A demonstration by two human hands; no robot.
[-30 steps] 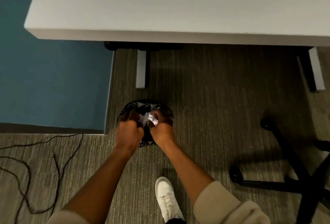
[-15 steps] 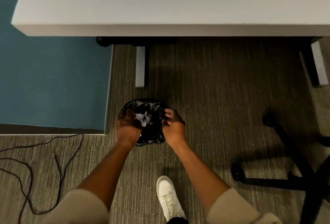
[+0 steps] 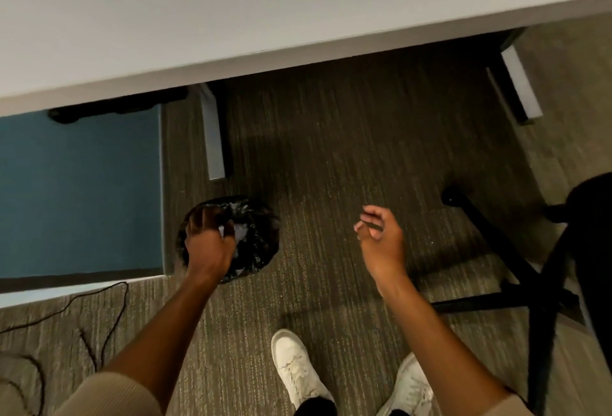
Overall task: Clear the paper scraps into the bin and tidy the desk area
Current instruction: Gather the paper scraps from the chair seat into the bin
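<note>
The paper scraps [image 3: 239, 231], light, crushable and best pinched loosely, lie inside the bin [image 3: 255, 250], where the left hand [image 3: 207, 243] curls over them, grip unclear; beside the bin the right hand [image 3: 381, 238] hangs loosely open, empty

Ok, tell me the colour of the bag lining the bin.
Black and glossy, lining the bin; it shows best in the head view, the only one.

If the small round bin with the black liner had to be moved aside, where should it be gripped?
Probably the right-hand rim of the small round black-lined bin, reached from above: it stands upright and open-topped, the blue partition crowds its left, and the left hand covers the near-left rim.
</note>
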